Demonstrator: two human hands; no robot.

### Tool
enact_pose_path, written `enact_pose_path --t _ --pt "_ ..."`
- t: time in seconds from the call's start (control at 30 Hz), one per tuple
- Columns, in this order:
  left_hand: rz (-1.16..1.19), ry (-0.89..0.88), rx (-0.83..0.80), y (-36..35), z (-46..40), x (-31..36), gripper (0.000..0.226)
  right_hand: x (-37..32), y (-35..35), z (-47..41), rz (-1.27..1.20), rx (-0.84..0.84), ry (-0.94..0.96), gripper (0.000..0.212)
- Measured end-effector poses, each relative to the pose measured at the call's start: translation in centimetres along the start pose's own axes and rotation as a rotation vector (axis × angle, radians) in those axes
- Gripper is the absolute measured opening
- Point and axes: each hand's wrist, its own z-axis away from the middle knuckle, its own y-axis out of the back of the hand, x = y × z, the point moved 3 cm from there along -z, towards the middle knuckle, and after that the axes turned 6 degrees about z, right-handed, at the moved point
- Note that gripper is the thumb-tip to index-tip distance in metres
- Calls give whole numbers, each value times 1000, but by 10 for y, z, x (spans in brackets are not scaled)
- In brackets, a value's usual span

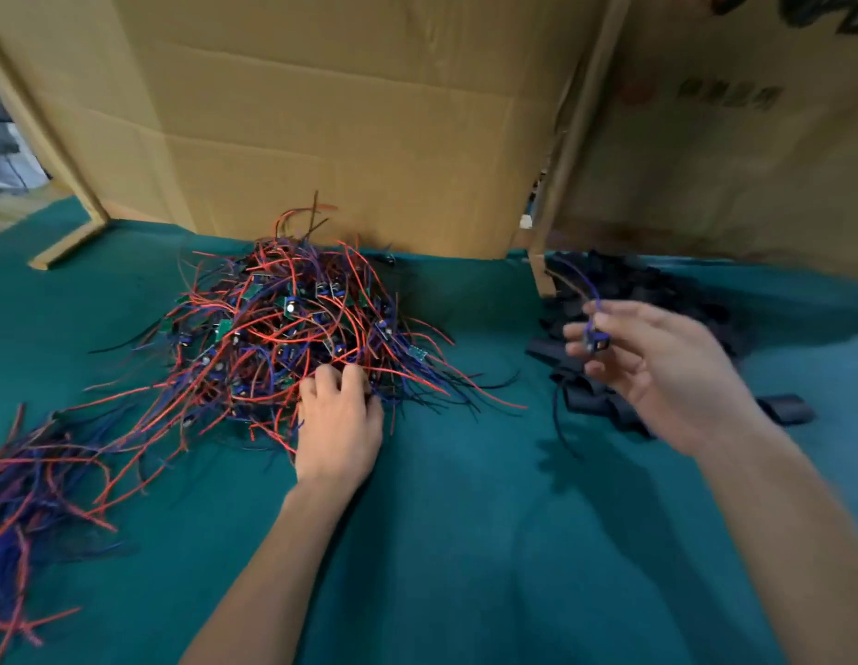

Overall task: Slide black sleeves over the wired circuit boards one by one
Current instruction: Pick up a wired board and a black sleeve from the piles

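Observation:
A tangled pile of wired circuit boards (292,328), with red, blue and black leads, lies on the green cloth left of centre. My left hand (338,419) rests palm down on the pile's near edge, fingers curled into the wires. My right hand (657,362) hovers, blurred, above a heap of black sleeves (633,300) at the right. Its thumb and fingers pinch one small wired circuit board (597,340), whose blue lead arcs up and away. More black sleeves (787,409) lie loose near the wrist.
Cardboard walls (350,117) stand upright behind the table and along the right side. A second bundle of red and blue wires (28,482) sprawls at the left edge. Green cloth (465,520) covers the table in front of me.

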Motion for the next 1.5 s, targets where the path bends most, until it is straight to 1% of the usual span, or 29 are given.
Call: enact_pose_path --t 0.07,0.17,0.2,0.23,0.27,0.3,0.33,0.37,0.4,0.43,0.47,0.5,0.57,0.63,0.67,0.7,0.77,0.8,0.83,0.9,0.97,1.0,1.1,1.13,1.2,1.27,1.37,1.43,1.5 --pt "-32 48 -60 3 -13 6 23 27 10 23 10 -26 -79 14" --pt "-101 124 -226 20 -18 31 33 59 14 52 43 -91 -160 16" --pt "-164 100 -274 29 -9 40 37 66 13 58 46 -112 -173 15" --pt "-209 52 -272 40 6 47 39 70 13 62 38 -125 -177 15" --pt "-185 -4 -241 52 24 56 38 72 12 64 25 -130 -174 16" --pt "-71 -50 -224 62 43 66 36 73 10 63 10 -133 -168 16" --pt "120 -61 -240 67 56 76 36 74 8 61 -1 -136 -155 17" --pt "390 5 -319 63 62 86 35 74 3 59 1 -140 -126 17" --pt "685 133 -477 50 66 99 30 75 -2 56 27 -142 -84 18" --pt "920 264 -665 32 70 112 24 75 -6 52 91 -140 -28 19" --pt "1077 345 -784 15 73 126 22 76 -10 49 219 -127 44 21" --pt "1170 371 -813 0 71 136 24 77 -11 44 409 -107 132 21" --pt "1260 361 -750 -27 62 146 26 75 -6 31 810 -35 317 13" --pt "1312 347 -693 -44 47 152 28 64 11 17 1099 77 458 11" --pt "1350 363 -656 -49 39 154 28 57 22 9 1230 111 492 14" --pt "1378 378 -612 -51 31 156 26 52 34 0 1375 122 482 18" --pt "1441 392 -537 -56 22 156 23 48 60 -14 1645 71 343 31" --pt "1485 392 -515 -59 21 153 23 50 70 -19 1710 12 272 35" --pt "1516 386 -499 -61 20 150 23 52 77 -22 1713 -42 227 38" --pt "1521 360 -484 -66 19 145 24 52 87 -27 1665 -65 218 37" --pt "1490 335 -492 -68 16 143 24 44 89 -29 1636 -41 269 27" --pt "1479 327 -497 -68 15 142 24 38 90 -29 1576 4 318 20" --pt "1472 284 -548 -69 12 146 26 18 85 -27 1216 243 467 13" --pt "1485 276 -576 -69 11 147 28 15 76 -31 1077 279 474 13" --pt "1514 260 -596 -70 11 150 32 20 47 -44 788 219 413 16" --pt "1499 231 -537 -72 8 148 32 33 17 -51 561 151 362 22" --pt "1480 197 -446 -73 3 141 28 60 -7 -52 380 115 333 22" --pt "1489 196 -452 -73 1 139 25 72 -11 -53 216 47 253 18" --pt "1483 198 -473 -74 4 139 22 76 -7 -54 77 41 188 14"
